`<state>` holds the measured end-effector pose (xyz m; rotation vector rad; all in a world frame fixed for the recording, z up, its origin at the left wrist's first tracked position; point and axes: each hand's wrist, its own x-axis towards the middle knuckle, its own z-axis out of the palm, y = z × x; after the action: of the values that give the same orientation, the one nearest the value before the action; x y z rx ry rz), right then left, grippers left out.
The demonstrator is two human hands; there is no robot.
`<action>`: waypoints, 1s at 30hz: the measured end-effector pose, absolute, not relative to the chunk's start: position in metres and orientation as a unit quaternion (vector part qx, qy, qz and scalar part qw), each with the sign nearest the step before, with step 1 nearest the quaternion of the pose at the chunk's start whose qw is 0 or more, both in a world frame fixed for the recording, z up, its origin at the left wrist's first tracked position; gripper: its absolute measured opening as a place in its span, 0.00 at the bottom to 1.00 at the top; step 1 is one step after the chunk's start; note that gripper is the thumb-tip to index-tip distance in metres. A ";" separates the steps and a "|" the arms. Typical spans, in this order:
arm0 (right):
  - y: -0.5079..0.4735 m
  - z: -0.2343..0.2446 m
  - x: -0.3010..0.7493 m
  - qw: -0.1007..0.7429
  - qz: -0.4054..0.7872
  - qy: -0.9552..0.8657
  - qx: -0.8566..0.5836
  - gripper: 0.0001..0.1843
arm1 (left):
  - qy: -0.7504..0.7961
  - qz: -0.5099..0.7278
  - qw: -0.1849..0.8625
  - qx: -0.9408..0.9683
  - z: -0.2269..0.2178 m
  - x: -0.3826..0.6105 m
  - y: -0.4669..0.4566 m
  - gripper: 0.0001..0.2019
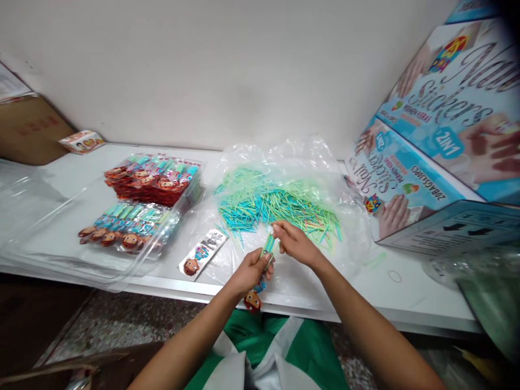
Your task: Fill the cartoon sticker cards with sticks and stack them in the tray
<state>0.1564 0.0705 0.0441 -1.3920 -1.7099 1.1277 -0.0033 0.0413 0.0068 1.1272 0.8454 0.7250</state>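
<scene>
My left hand (252,270) is closed round a small printed packet (252,300) near the table's front edge. A cartoon head shows at the packet's lower end, and green and blue sticks show at its upper end. The fingers of my right hand (296,244) pinch that upper end; exactly what lies between the fingertips is partly hidden. Just beyond my hands spreads a loose pile of thin green and blue sticks (280,208) on a clear plastic bag (317,154). Left of my hands, a flat packet (202,253) with the same cartoon print lies on the table.
A clear plastic tray (138,265) at left holds stacked filled packets (148,179). Blue printed cartons (430,146) stand at right. A brown cardboard box (32,127) and a small box (82,142) sit at far left. A rubber band (394,276) lies on the white table (430,303).
</scene>
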 end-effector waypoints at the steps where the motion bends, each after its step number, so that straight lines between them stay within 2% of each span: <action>1: 0.069 0.041 0.158 0.339 0.464 -0.625 -0.529 0.20 | 0.385 0.337 0.701 0.497 0.006 -0.003 0.042 0.17; 6: 0.057 0.028 0.161 0.346 0.532 -0.584 -0.505 0.14 | 0.396 0.355 0.690 0.490 0.004 -0.001 0.042 0.17; 17: 0.052 0.026 0.155 0.355 0.450 -0.592 -0.567 0.04 | 0.413 0.351 0.706 0.456 0.003 0.004 0.037 0.20; 22: 0.050 0.025 0.153 0.386 0.470 -0.569 -0.553 0.11 | 0.405 0.353 0.702 0.467 0.004 0.006 0.037 0.20; 30: 0.052 0.028 0.153 0.367 0.433 -0.611 -0.552 0.07 | 0.410 0.348 0.701 0.468 0.006 0.006 0.036 0.20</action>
<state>0.1533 0.0517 0.0283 -1.4178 -1.5690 1.1132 0.0056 0.0357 0.0058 1.0409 0.9127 0.7752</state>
